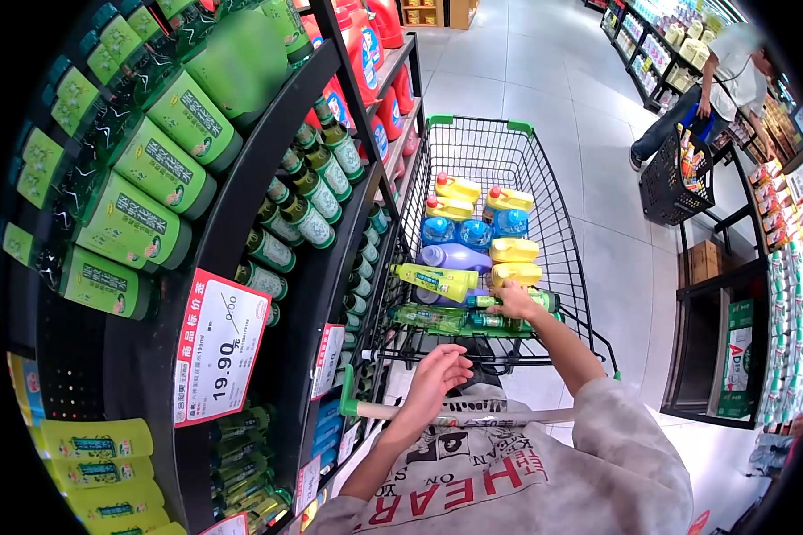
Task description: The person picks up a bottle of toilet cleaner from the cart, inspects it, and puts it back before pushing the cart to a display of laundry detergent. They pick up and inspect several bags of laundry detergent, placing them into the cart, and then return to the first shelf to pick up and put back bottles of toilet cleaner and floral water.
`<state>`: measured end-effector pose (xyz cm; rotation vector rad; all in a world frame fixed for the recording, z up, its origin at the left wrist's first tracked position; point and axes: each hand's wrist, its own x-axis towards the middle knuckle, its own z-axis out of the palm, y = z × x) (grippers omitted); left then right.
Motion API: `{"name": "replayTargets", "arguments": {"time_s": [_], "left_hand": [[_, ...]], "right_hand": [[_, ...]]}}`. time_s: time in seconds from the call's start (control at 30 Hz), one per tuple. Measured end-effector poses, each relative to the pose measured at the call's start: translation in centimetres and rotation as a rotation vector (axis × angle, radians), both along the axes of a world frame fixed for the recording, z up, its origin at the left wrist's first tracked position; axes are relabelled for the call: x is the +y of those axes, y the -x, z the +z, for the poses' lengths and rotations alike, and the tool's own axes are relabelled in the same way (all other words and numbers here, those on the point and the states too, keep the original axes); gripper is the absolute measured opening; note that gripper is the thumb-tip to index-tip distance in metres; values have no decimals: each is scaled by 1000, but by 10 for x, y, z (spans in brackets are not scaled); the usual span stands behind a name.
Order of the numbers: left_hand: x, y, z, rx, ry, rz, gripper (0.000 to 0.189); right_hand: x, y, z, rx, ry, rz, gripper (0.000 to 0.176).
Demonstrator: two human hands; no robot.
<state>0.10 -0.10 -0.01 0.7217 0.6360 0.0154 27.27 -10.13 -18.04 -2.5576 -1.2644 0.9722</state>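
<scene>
My right hand (514,300) reaches into the shopping cart (558,209), its fingers closed around a green bottle (537,300) near the cart's handle end. My left hand (441,369) hangs above the cart handle (375,411), fingers loosely apart and holding nothing. Beside my right hand lie a yellow-green bottle (437,281), a purple bottle (455,259) and another green bottle (428,316). Farther into the cart are several yellow bottles with red caps (458,187) and several blue bottles (475,234).
On the left, a black shelf (232,205) holds green bottles and a price sign (223,348). Red jugs (357,53) stand behind it. At the right, a person (736,85) carries a black basket (678,192) beside stocked shelves. Tiled floor (526,67) lies ahead.
</scene>
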Motion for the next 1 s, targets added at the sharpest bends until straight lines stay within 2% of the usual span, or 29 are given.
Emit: {"name": "replayTargets", "arguments": {"time_s": [0.13,0.2,0.23,0.27,0.3,0.33,0.37,0.4,0.47,0.53,0.63,0.67,0.8,0.93,1.0], "left_hand": [[0,0,0,-8,7,10,20],[0,0,-2,-31,31,31,20],[-2,1,-4,-14,40,26,20],[-2,0,-8,-4,39,36,20],[-2,-1,-11,13,52,32,20],[-1,-1,-9,9,47,15,20],[0,-2,-8,7,43,7,20],[-1,-1,-7,12,43,-7,20],[0,0,-4,-13,37,-20,20],[0,-1,-3,-9,33,-20,20],[0,1,-12,8,19,-9,19],[0,2,-12,-12,18,0,19],[2,5,-13,13,-4,33,20],[2,6,-17,-22,-18,76,19],[0,6,-15,-26,-24,85,19]], "right_hand": [[-3,-8,12,7,-76,28,58],[2,-16,27,-27,-218,-30,50],[8,-21,29,-43,-395,-128,40],[17,-33,19,-104,-719,-188,32],[35,-30,58,51,-822,-404,30],[53,-30,93,-31,-886,-468,23],[70,-30,128,-50,-1066,-438,18],[85,-24,170,-29,-1125,-461,16],[112,-4,259,228,-1292,-401,20],[128,27,347,282,-1427,-199,21],[151,71,438,528,-1505,22,22],[158,86,462,486,-1491,76,24],[198,131,522,268,-1627,268,34],[240,168,545,-30,-1769,348,42],[254,182,549,-128,-1684,304,41]]}}
